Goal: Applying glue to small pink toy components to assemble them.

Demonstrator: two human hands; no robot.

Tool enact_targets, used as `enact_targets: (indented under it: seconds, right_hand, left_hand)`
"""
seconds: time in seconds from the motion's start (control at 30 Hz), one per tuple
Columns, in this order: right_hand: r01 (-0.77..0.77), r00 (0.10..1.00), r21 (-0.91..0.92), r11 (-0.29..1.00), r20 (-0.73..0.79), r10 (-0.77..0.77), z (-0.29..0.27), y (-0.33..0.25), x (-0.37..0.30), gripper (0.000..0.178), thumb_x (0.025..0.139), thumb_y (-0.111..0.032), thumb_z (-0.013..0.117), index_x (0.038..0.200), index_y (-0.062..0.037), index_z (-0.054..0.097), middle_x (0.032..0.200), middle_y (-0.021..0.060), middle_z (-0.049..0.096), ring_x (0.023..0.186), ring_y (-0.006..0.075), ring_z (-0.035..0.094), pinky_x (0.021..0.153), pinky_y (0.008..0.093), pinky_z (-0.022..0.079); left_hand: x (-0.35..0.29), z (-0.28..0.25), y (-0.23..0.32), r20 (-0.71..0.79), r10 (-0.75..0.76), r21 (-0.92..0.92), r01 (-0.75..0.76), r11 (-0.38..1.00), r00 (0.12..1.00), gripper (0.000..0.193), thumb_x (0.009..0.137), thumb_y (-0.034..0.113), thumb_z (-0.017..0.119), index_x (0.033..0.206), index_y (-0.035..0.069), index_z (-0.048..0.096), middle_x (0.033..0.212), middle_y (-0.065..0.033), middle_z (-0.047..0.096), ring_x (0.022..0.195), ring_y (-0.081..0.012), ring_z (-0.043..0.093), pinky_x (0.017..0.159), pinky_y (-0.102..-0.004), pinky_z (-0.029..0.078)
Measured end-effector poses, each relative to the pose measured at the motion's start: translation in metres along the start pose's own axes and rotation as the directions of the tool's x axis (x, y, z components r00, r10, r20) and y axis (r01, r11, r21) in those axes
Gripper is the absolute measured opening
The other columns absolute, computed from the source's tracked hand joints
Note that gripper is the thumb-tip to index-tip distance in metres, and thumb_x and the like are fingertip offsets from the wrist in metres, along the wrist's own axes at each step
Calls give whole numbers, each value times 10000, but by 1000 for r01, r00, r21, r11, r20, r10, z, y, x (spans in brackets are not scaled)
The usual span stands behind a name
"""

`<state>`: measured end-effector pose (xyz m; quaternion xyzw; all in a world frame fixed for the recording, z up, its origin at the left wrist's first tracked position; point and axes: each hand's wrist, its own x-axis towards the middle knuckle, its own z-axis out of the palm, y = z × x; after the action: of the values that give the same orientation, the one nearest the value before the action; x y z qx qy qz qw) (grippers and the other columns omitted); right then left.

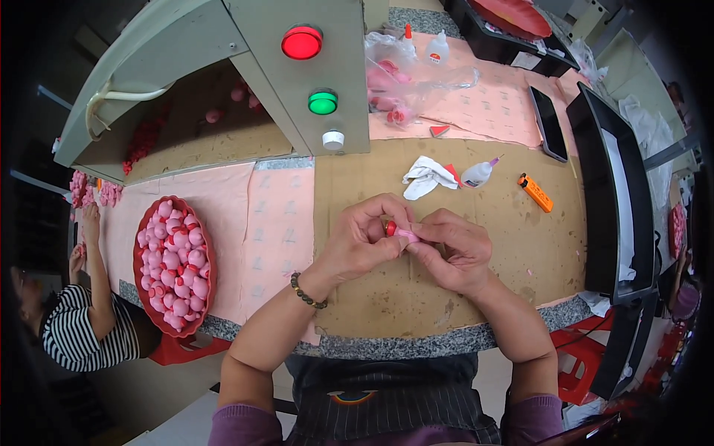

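Observation:
Between my two hands is a small pink figurine part with a red end [392,228], held over the brown cardboard [372,297]. My left hand [368,236] pinches its red end between thumb and fingers. Against the pink side, my right hand [454,249] presses with thumb and fingertips close together. Fingers cover much of the piece, so its full shape is hidden. Just beyond my hands lie a crumpled white cloth [429,177] and a small squeeze bottle [478,174] with a purple tip. An orange cutter [535,193] rests farther right.
A red tray [211,279] of pink and red pieces stands at left, near a grey machine [338,74] with red and green buttons. At right are a black bin [613,186] and a phone [548,123]. Plastic bags [394,59] lie behind. A co-worker [82,327] sits far left.

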<state>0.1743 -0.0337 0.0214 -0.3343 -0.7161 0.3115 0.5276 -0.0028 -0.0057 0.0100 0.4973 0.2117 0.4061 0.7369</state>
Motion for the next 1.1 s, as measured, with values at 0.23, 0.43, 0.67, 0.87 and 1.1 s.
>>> enact_targets:
  seconds: [0.23,0.43,0.67,0.87,1.1]
  right_hand:
    - [36,999,18,999,14,-37,1,5,-2,188,689,101,639,874,68,640,642,76,531,495,97,473,434,219,355]
    - [54,998,-9,999,16,-54,2,5,-1,187,689,97,640,874,64,640,633,69,521,486,101,466,433,225,355]
    - [-17,999,25,1000,-38,18,7,3,1,170,750,85,616,916,45,618,698,70,543,551,93,523,468,221,406]
    - [-217,968,363,906,-41,249,11,-10,4,157,782,90,587,937,72,587,910,105,540,701,135,588,607,219,496]
    - [-28,1000,-30,999,2,28,-1,-5,2,162,768,111,565,915,53,600,918,75,520,747,111,585,630,204,498]
  left_hand:
    - [-1,-1,-2,0,-13,67,13,998,1000,92,780,-19,562,816,43,505,940,-62,490,721,-74,499,611,-208,434]
    - [0,-5,0,18,-32,69,31,997,999,91,784,-15,565,827,42,510,950,-62,495,727,-74,505,608,-213,441]
    - [5,-3,1,-55,-68,-171,58,984,996,120,817,15,626,911,22,551,992,-75,551,774,-106,566,614,-213,476]
    - [3,-10,-9,16,12,-228,-8,974,1000,195,808,4,637,988,-6,563,976,-100,585,822,-163,615,662,-274,554]
    - [-2,0,9,-44,-12,-141,6,990,999,157,807,-45,607,959,-47,565,994,-147,595,829,-200,637,682,-302,571]
